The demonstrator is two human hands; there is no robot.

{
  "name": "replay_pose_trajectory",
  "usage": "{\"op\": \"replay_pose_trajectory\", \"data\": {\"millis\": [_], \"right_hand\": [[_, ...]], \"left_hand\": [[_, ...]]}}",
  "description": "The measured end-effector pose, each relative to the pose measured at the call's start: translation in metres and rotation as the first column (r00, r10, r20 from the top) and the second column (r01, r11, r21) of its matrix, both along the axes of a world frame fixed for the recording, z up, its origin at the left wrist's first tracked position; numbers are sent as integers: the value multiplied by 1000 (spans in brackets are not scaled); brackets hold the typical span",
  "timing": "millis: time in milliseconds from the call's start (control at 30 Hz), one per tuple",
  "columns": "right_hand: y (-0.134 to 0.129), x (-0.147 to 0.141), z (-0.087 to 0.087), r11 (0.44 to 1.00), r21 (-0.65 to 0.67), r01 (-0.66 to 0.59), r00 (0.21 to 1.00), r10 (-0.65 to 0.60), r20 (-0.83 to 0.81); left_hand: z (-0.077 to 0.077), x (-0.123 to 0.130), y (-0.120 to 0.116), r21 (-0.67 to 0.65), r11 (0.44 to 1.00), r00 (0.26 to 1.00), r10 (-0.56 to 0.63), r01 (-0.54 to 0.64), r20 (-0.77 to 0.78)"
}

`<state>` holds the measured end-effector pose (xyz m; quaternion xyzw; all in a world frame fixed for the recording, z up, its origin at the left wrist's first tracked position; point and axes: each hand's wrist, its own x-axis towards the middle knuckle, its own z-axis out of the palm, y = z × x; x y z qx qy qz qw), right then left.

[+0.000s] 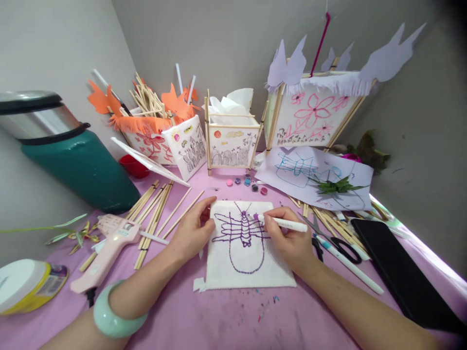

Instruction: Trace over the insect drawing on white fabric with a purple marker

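A white fabric-covered panel (248,279) lies on the pink tablecloth, bearing a purple insect drawing (246,233) with wings, antennae and a rounded outline below. My right hand (288,238) grips a white marker with a purple end (288,222), its tip close to the insect's head. At the panel's upper left edge rests my left hand (193,228), fingers curved and apart, thumb touching the edge, holding nothing. A light green bangle circles my left wrist.
A pink glue gun (109,250), wooden sticks (156,218) and a teal bottle (80,160) are left. Scissors (337,240), markers and a black phone (397,267) lie right. Decorated lanterns (233,146) and small paint pots (247,181) stand behind the panel.
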<state>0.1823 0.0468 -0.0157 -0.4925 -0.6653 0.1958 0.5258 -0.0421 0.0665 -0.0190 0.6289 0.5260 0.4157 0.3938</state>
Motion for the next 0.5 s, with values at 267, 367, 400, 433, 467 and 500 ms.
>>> {"op": "replay_pose_trajectory", "data": {"millis": [267, 367, 400, 433, 467, 500], "right_hand": [[-1, 0, 1, 997, -16, -73, 997, 73, 19], [-2, 1, 3, 991, 5, -133, 988, 132, 82], [-3, 1, 3, 989, 15, -145, 984, 142, 105], [-3, 1, 4, 988, 24, -150, 982, 146, 121], [-3, 1, 4, 989, 28, -148, 981, 143, 130], [-3, 1, 3, 990, 30, -136, 983, 131, 130]], "left_hand": [[2, -1, -2, -7, 1000, 1000, 1, -1, 3], [1, -1, -2, -7, 1000, 1000, 1, -1, 4], [1, -1, -2, -8, 1000, 1000, 1, -1, 4], [1, -1, -2, -9, 1000, 1000, 0, 0, 4], [0, -1, -2, -7, 1000, 1000, 0, 0, 7], [0, -1, -2, -5, 1000, 1000, -1, 1, 10]]}}
